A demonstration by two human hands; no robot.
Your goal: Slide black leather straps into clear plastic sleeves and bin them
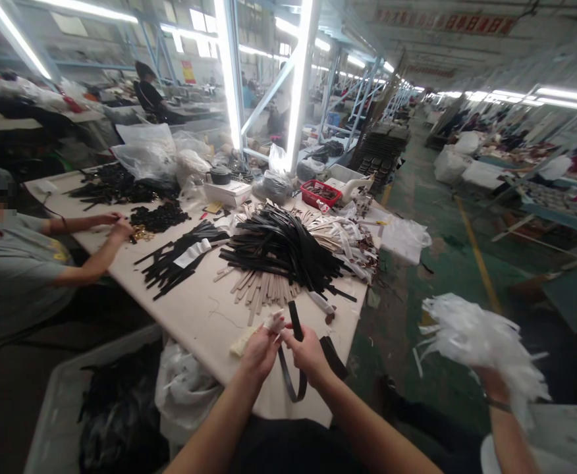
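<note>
Over the near corner of the worktable, my left hand (261, 350) and my right hand (312, 359) meet at the fingertips. Both are closed on a black strap (294, 319). One end of it sticks up beside my right fingers, while the rest hangs below in a loop. White material (274, 321) covers the tips of my left fingers; whether it is a wrapping or a held piece, I cannot tell. A wide black band (334, 357) shows behind my right wrist. Ahead lies a large heap of black straps (283, 243) on top of pale beige strips (263, 289).
A smaller bundle of black strips (163, 266) lies left on the table (190, 322). A co-worker's hands (118, 224) work by small black parts (157, 216). Farther back is a red basket (321, 193). At right, another person's hand (493, 382) carries white strips (471, 332). A bin (54, 421) stands below left.
</note>
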